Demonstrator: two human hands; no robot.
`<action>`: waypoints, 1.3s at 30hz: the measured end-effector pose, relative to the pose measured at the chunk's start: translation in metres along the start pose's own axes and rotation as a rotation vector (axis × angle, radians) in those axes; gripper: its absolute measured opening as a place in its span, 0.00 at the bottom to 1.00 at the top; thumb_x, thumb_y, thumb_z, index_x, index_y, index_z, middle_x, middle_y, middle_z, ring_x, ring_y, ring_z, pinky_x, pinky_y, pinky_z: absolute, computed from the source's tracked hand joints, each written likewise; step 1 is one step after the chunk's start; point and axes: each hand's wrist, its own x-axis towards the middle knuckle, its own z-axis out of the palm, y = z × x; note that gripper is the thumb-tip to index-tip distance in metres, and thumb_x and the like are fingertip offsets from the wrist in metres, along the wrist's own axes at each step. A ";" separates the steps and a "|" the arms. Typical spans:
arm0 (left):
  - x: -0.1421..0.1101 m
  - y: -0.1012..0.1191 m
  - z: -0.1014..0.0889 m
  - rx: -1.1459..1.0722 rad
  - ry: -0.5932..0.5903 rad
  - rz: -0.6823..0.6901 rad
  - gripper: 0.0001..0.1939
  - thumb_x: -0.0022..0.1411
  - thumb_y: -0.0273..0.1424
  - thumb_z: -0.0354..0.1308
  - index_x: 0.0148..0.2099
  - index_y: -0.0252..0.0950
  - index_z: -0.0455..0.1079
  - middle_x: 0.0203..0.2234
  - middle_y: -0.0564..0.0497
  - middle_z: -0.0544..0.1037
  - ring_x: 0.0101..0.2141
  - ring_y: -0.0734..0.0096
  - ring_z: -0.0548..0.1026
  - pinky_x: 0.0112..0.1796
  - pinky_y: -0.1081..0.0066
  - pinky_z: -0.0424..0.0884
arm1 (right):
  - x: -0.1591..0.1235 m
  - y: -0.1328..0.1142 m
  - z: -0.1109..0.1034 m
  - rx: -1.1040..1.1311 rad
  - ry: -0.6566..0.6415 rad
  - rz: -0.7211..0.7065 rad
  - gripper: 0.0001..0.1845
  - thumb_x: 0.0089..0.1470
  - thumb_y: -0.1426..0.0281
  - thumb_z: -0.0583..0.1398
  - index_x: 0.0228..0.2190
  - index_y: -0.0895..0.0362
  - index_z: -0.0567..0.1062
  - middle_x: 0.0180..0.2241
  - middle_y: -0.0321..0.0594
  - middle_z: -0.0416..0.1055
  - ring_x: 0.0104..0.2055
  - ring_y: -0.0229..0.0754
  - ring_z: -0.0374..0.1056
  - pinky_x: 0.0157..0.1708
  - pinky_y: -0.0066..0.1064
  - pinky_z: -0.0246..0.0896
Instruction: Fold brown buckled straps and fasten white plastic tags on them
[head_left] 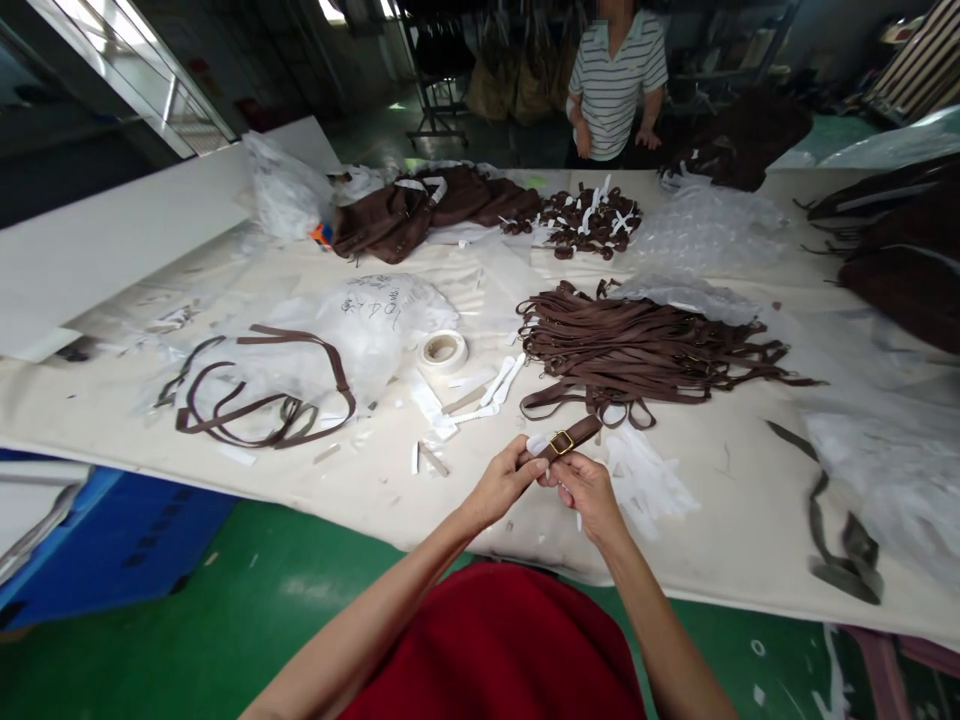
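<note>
Strap (pixel 574 437): brown, flat, narrow, fitted with a small brass-coloured rectangular buckle (pixel 561 441). Short visible length, tilted up toward the right, raised just above the near edge of the table. Lower end pinched between both hands; a scrap of white wrapping (pixel 536 443) sits at that end, beside the buckle. Upper end free, near the pile of like straps (pixel 637 345).

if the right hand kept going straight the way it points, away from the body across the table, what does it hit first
Probably the big pile of brown straps. The right hand holds a brown strap with a brass buckle with the left hand; the pile's nearest loops lie just beyond, though depth is unclear.
</note>
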 end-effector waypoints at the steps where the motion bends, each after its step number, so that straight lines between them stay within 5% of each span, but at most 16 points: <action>1: 0.001 -0.002 0.000 0.001 -0.001 0.013 0.18 0.58 0.46 0.62 0.35 0.36 0.65 0.25 0.52 0.74 0.29 0.70 0.71 0.32 0.72 0.65 | -0.002 0.001 0.000 -0.003 -0.002 0.002 0.18 0.47 0.54 0.65 0.23 0.57 0.74 0.23 0.36 0.72 0.17 0.30 0.54 0.16 0.24 0.45; 5: 0.006 -0.012 -0.006 0.121 0.079 0.040 0.15 0.59 0.43 0.62 0.36 0.36 0.68 0.26 0.54 0.73 0.29 0.70 0.70 0.33 0.72 0.66 | -0.011 0.003 -0.005 -0.046 -0.048 0.070 0.21 0.46 0.51 0.65 0.31 0.57 0.76 0.24 0.35 0.71 0.18 0.32 0.58 0.16 0.24 0.49; 8: 0.007 -0.018 -0.012 0.273 0.167 0.045 0.12 0.59 0.40 0.61 0.36 0.37 0.70 0.26 0.55 0.72 0.29 0.71 0.68 0.32 0.73 0.65 | -0.020 0.004 -0.011 -0.169 -0.074 0.073 0.22 0.48 0.49 0.64 0.28 0.56 0.75 0.21 0.34 0.68 0.18 0.33 0.58 0.16 0.25 0.50; 12: 0.007 -0.023 -0.014 0.367 0.244 0.096 0.07 0.57 0.35 0.61 0.36 0.37 0.71 0.27 0.54 0.75 0.31 0.68 0.71 0.36 0.72 0.67 | -0.029 0.000 -0.014 -0.368 -0.055 -0.212 0.17 0.53 0.55 0.63 0.24 0.55 0.73 0.31 0.40 0.71 0.33 0.41 0.68 0.32 0.30 0.64; 16: 0.006 -0.027 -0.010 0.376 0.226 0.104 0.07 0.58 0.33 0.58 0.39 0.38 0.71 0.32 0.52 0.77 0.36 0.65 0.74 0.39 0.70 0.68 | -0.028 -0.006 -0.009 -0.294 -0.091 -0.383 0.15 0.56 0.61 0.61 0.21 0.55 0.71 0.41 0.43 0.73 0.45 0.45 0.69 0.48 0.35 0.62; 22: 0.005 -0.026 -0.010 0.386 0.276 0.108 0.11 0.56 0.32 0.59 0.43 0.42 0.66 0.32 0.53 0.78 0.34 0.65 0.74 0.39 0.70 0.67 | -0.019 -0.002 0.003 0.002 -0.123 -0.211 0.17 0.53 0.55 0.63 0.38 0.54 0.75 0.31 0.38 0.73 0.35 0.43 0.70 0.39 0.34 0.66; 27: 0.003 -0.024 -0.013 0.469 0.306 0.117 0.08 0.58 0.32 0.57 0.41 0.43 0.64 0.30 0.56 0.78 0.30 0.68 0.73 0.37 0.71 0.65 | -0.012 0.003 0.016 -0.047 0.096 -0.076 0.18 0.49 0.52 0.65 0.28 0.55 0.74 0.21 0.35 0.71 0.23 0.38 0.66 0.26 0.30 0.65; 39: 0.000 -0.035 -0.018 0.742 0.320 0.205 0.09 0.58 0.27 0.57 0.40 0.45 0.73 0.24 0.54 0.76 0.26 0.65 0.74 0.31 0.73 0.63 | 0.002 0.000 0.029 -0.282 0.121 -0.081 0.21 0.54 0.51 0.59 0.23 0.54 0.72 0.19 0.35 0.71 0.17 0.36 0.63 0.17 0.26 0.59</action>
